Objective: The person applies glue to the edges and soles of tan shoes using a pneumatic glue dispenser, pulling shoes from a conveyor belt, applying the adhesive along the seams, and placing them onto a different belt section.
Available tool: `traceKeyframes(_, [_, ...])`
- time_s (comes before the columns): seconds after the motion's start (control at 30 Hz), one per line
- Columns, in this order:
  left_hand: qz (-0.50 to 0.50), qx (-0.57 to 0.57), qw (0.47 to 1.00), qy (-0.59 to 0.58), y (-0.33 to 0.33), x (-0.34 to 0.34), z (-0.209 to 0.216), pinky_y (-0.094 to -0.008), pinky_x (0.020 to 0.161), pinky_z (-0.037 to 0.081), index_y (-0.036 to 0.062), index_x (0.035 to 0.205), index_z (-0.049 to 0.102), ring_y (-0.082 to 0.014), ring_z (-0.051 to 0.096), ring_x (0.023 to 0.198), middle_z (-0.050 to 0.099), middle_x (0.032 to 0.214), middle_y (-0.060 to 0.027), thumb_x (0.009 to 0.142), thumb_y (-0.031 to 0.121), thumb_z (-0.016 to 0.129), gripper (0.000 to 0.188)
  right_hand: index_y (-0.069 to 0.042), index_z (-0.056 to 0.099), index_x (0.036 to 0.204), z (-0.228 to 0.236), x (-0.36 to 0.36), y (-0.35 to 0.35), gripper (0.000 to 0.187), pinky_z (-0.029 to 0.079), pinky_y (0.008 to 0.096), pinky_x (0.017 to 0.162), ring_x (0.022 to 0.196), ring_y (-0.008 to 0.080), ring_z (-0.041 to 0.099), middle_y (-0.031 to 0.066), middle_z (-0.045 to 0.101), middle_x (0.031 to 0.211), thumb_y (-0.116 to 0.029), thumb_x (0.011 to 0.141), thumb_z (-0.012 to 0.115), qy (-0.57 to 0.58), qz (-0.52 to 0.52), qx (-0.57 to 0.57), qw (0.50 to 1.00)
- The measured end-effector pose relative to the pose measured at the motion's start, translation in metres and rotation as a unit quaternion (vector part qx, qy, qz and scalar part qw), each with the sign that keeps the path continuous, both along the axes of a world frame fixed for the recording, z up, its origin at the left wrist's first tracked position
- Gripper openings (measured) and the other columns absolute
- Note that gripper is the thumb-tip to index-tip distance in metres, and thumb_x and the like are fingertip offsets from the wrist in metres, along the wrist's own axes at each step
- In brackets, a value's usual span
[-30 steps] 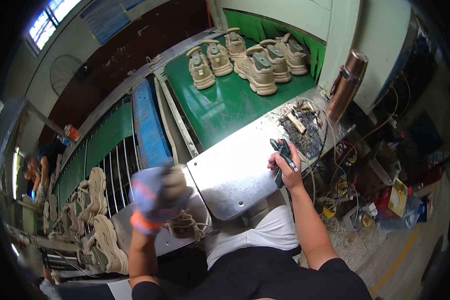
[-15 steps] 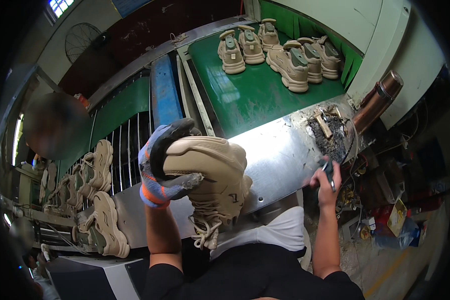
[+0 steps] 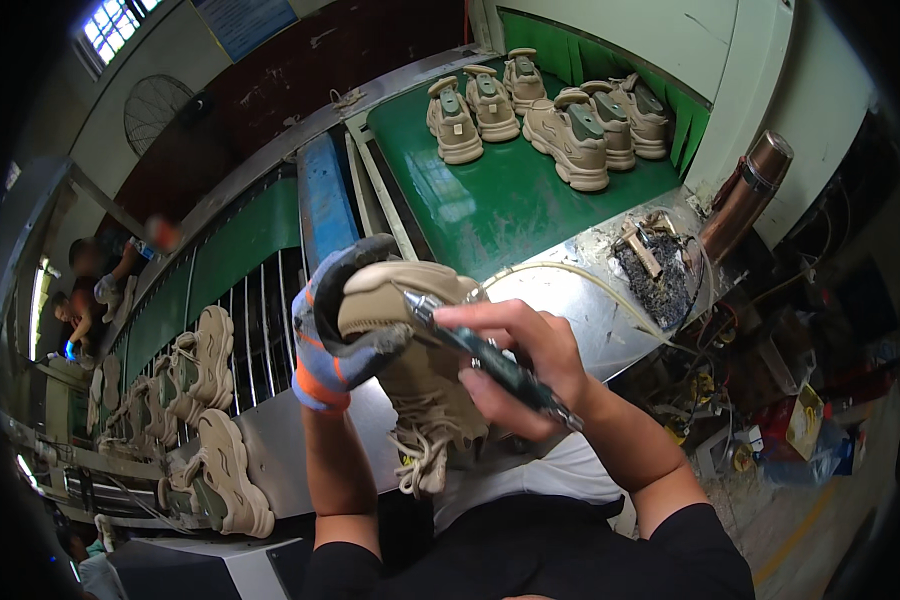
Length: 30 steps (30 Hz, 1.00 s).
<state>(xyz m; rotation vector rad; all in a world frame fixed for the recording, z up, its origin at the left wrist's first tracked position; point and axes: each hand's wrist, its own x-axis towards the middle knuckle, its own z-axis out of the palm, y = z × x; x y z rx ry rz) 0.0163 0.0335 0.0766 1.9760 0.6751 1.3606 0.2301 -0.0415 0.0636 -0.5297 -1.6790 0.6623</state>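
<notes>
My left hand (image 3: 342, 325), in a grey-blue and orange work glove with dark fingers, grips a beige sneaker (image 3: 425, 375) by its heel end. The shoe's laces (image 3: 422, 455) hang down toward my lap. My bare right hand (image 3: 530, 370) is closed around a dark green pen-shaped tool (image 3: 505, 368) with a metal tip. That tip lies over the shoe's heel side, close to the sole edge; whether it touches cannot be told. A pale yellow hose (image 3: 600, 280) arches behind the right hand; where its near end joins is hidden.
A green conveyor belt (image 3: 450, 225) carries several beige sneakers at the back. More sneakers (image 3: 232, 475) stand on a rack at left. A metal ledge (image 3: 560, 300) holds a dark bristly pad (image 3: 650, 285), beside a copper-coloured flask (image 3: 750, 195). Another person (image 3: 90, 290) is at far left.
My right hand has moved left from beside the ledge to the shoe, bringing the tool. The hose now arches over the ledge. My left hand still grips the shoe; the view has shifted slightly.
</notes>
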Motion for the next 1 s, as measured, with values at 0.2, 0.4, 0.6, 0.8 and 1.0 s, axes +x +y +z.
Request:
traceKeyframes(0.2, [0.054,-0.010,0.996,0.064,0.033,-0.018,-0.009,-0.0323,0.093,0.046,-0.0047,0.126,0.054,-0.0202,0.060,0.105,0.063,0.115,-0.0135,0.076,0.057,0.069,0.081,0.002,0.049,0.124,-0.067,-0.005,0.005,0.045,0.039,0.0224,0.053,0.054,0.0064,0.048,0.0019,0.055,0.064,-0.001,0.080,0.057,0.089,-0.015,-0.106,0.990])
traceKeyframes(0.4, [0.034,-0.057,0.997,-0.045,0.051,-0.035,-0.040,-0.0343,0.096,0.045,-0.0064,0.126,0.054,-0.0227,0.060,0.108,0.062,0.120,-0.0159,0.079,0.032,0.066,0.062,0.000,0.051,0.123,-0.127,-0.018,-0.018,0.043,0.043,0.0247,0.059,0.058,0.0078,0.050,0.0013,0.055,0.065,-0.003,0.081,0.058,0.163,0.003,-0.204,0.965])
traceKeyframes(0.6, [0.068,-0.095,0.992,-0.055,0.059,-0.055,-0.062,-0.0370,0.094,0.048,-0.0046,0.126,0.053,-0.0239,0.062,0.105,0.063,0.116,-0.0155,0.091,0.050,0.054,0.065,0.000,0.050,0.123,-0.152,-0.017,-0.043,0.040,0.042,0.0237,0.061,0.062,0.0075,0.052,0.0028,0.057,0.072,-0.003,0.084,0.055,0.157,0.052,-0.288,0.943])
traceKeyframes(0.8, [-0.061,-0.287,0.915,-0.276,0.049,-0.074,-0.094,-0.0378,0.092,0.050,-0.0033,0.119,0.056,-0.0255,0.062,0.102,0.064,0.112,-0.0166,0.096,0.041,0.046,0.051,0.002,0.044,0.125,-0.167,-0.016,-0.054,0.040,0.042,0.0258,0.056,0.059,0.0094,0.048,0.0046,0.052,0.070,-0.005,0.087,0.054,0.202,0.128,-0.333,0.912])
traceKeyframes(1.0, [0.074,-0.340,0.869,-0.353,0.006,-0.123,-0.135,-0.0377,0.090,0.049,-0.0014,0.125,0.052,-0.0253,0.061,0.104,0.061,0.118,-0.0154,0.096,0.039,0.047,0.050,0.001,0.047,0.126,-0.171,-0.019,-0.054,0.038,0.041,0.0233,0.055,0.061,0.0081,0.048,0.0021,0.050,0.074,-0.008,0.089,0.053,0.342,0.198,-0.425,0.814])
